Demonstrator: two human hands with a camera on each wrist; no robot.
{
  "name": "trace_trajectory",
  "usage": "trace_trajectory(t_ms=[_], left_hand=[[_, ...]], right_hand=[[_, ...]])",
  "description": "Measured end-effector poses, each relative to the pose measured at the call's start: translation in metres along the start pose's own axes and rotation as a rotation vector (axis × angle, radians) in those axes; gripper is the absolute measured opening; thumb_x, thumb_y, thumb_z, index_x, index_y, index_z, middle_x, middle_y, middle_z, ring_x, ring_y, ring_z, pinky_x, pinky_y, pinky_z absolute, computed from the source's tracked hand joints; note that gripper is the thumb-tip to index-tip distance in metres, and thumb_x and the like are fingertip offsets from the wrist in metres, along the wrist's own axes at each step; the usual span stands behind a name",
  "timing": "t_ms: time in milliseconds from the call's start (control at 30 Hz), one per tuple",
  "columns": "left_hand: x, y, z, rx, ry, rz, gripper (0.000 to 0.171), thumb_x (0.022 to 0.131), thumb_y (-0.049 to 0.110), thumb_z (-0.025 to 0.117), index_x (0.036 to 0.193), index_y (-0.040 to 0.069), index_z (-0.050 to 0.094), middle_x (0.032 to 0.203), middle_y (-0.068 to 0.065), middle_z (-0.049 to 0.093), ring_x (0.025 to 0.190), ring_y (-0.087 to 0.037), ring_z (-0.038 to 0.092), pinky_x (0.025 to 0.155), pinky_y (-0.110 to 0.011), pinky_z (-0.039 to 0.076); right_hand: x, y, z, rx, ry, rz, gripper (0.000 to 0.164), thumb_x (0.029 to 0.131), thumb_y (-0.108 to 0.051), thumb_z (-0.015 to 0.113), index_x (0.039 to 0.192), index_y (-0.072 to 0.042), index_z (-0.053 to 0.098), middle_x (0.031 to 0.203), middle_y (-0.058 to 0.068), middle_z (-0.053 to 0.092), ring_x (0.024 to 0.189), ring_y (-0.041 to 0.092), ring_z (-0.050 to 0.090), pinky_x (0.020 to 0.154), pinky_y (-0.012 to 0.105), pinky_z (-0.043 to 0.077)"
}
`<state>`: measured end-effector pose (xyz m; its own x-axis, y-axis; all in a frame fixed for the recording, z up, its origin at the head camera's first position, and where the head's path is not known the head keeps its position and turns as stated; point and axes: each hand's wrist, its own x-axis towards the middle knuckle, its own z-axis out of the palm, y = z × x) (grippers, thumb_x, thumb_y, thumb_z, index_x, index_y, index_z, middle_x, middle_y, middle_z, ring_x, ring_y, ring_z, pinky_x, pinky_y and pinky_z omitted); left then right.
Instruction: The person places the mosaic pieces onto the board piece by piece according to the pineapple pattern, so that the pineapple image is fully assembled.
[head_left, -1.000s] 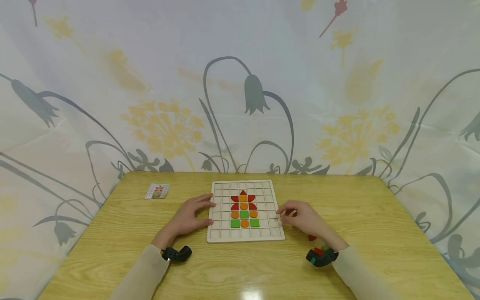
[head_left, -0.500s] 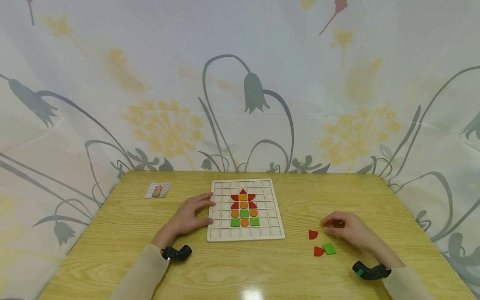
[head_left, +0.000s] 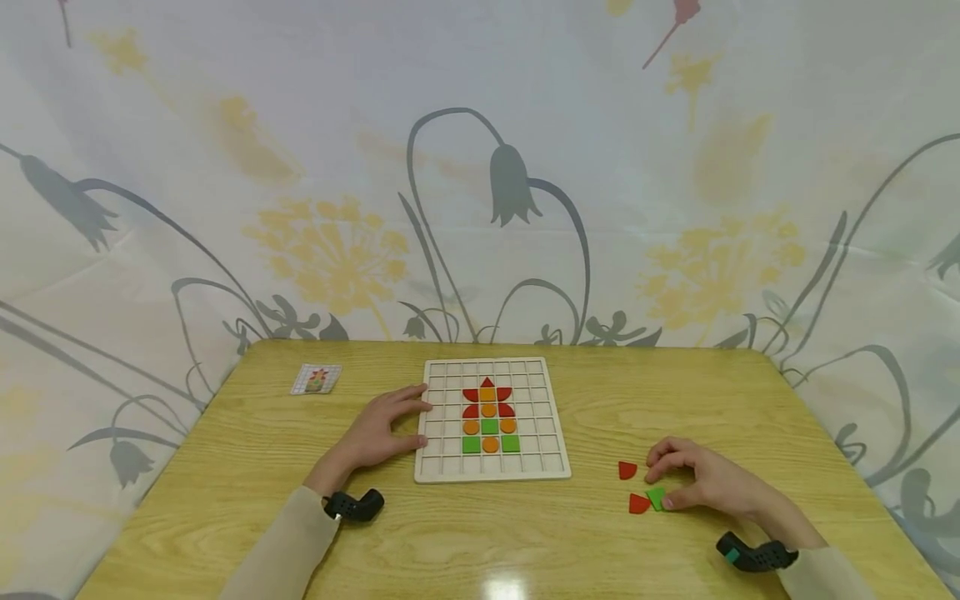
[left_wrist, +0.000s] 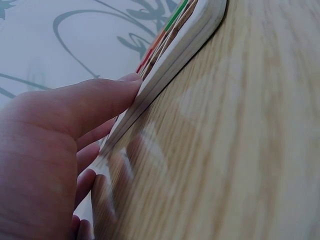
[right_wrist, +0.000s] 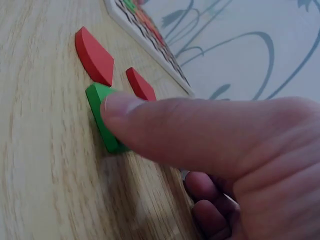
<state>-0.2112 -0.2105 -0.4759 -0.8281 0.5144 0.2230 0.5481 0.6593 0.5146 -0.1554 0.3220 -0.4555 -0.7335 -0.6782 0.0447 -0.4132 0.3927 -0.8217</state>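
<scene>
My left hand point(head_left: 381, 432) rests at the left edge of a white gridded board point(head_left: 442, 468), its thumb and fingertips on the rim. In the left wrist view the thumb point(left_wrist: 107, 97) touches the board's side. On the grid lies a pattern of red, orange and green tiles, with an orange square point(head_left: 487, 394) near its top. Right of the board, my right hand point(head_left: 708, 479) is over a green square tile point(head_left: 656, 498). Its thumb point(right_wrist: 150, 125) covers part of that tile, while the fingers stay spread apart from the thumb. Beside it lie two red quarter-round tiles point(head_left: 638, 503).
A small card point(head_left: 316, 379) printed with a grid and a coloured pattern lies at the table's back left. The wooden table point(head_left: 480, 533) meets a flower-print cloth point(head_left: 337, 167) at its back edge. Both wrists wear black cameras point(head_left: 354, 505).
My right hand has moved from the board's right edge to the loose tiles, and its thumb has come down on the green square. The left hand has stayed in place.
</scene>
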Motion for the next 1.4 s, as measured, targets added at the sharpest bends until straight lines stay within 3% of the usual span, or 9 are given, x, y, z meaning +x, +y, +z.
trace_trajectory(t_ms=[200,433,633,1000,1200,1400], left_hand=[[0.0,-0.001,0.0,-0.006,0.0,-0.007,0.052,0.088,0.038,0.074,0.133,0.013,0.065,0.155,-0.006,0.042,0.142,-0.034,0.035,0.113,-0.059,0.026],[0.0,0.0,0.0,-0.018,0.003,-0.003,0.051,0.088,0.037,0.074,0.132,0.013,0.065,0.155,-0.007,0.042,0.142,-0.035,0.036,0.112,-0.06,0.026],[-0.001,0.001,-0.001,-0.012,0.008,0.008,0.051,0.089,0.037,0.073,0.133,0.011,0.065,0.155,-0.008,0.042,0.142,-0.036,0.036,0.112,-0.062,0.026],[-0.001,0.002,0.0,-0.005,0.02,0.014,0.05,0.089,0.036,0.073,0.131,0.012,0.066,0.153,-0.01,0.044,0.14,-0.038,0.038,0.111,-0.062,0.027],[0.0,0.003,0.0,-0.008,0.003,-0.003,0.051,0.088,0.037,0.073,0.132,0.012,0.065,0.154,-0.009,0.043,0.141,-0.036,0.036,0.112,-0.062,0.026],[-0.001,0.002,0.0,-0.007,0.003,0.002,0.051,0.089,0.036,0.073,0.133,0.011,0.065,0.154,-0.009,0.043,0.141,-0.036,0.036,0.112,-0.062,0.026]], right_hand=[[0.0,0.002,-0.003,0.031,-0.018,0.012,0.013,0.088,-0.009,0.075,0.1,-0.015,0.075,0.115,0.015,0.055,0.106,0.009,0.048,0.087,0.022,0.041],[0.001,0.001,-0.003,0.049,0.03,0.089,0.012,0.091,-0.011,0.073,0.1,-0.01,0.066,0.111,0.013,0.061,0.101,0.01,0.057,0.084,0.023,0.047],[0.004,-0.002,-0.005,0.091,0.133,0.243,0.015,0.095,-0.012,0.068,0.105,-0.001,0.066,0.101,0.01,0.063,0.081,0.011,0.056,0.068,0.026,0.05],[0.012,-0.005,-0.007,0.037,0.358,0.306,0.022,0.096,-0.011,0.067,0.112,0.003,0.064,0.102,0.014,0.067,0.076,0.016,0.063,0.062,0.031,0.054],[0.021,-0.007,0.0,-0.063,0.447,0.234,0.015,0.094,-0.009,0.069,0.108,-0.002,0.071,0.107,0.014,0.067,0.079,0.011,0.065,0.062,0.028,0.053],[0.036,-0.012,0.013,-0.045,0.433,0.16,0.019,0.091,-0.007,0.073,0.109,-0.001,0.072,0.113,0.015,0.064,0.088,0.007,0.066,0.071,0.025,0.057]])
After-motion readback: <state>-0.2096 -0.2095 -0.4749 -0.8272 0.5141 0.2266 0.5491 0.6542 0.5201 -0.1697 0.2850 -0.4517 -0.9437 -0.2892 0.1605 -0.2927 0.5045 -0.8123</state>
